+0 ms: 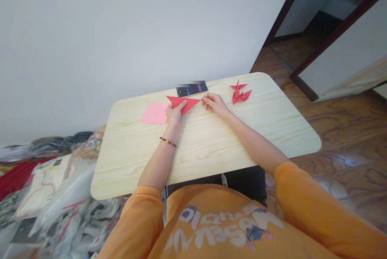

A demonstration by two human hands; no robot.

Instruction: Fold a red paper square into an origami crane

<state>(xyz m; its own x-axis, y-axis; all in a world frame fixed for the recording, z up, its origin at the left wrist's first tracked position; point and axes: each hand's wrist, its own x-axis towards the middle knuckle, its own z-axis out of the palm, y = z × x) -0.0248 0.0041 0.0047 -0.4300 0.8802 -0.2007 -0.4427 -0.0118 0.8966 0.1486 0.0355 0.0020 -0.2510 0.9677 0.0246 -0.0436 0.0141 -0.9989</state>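
Observation:
A sheet of red origami paper (189, 105), folded into a triangle, is held over the middle of the table. My left hand (174, 114) grips it from below with the thumb lying across its front. At its right-hand tip, my right hand (213, 102) is closed, with thumb and forefinger pinching the corner. Pink square paper (153, 113) lies flat just left of my left hand. Two folded red paper cranes (241, 97) sit to the right of my right hand, close together.
Behind the folded paper a phone (192, 88) with a cable rests near the back edge of the light wooden table (133, 150). A white wall rises behind. Bagged clothes (60, 186) are piled on the left, and a doorway stands at the right.

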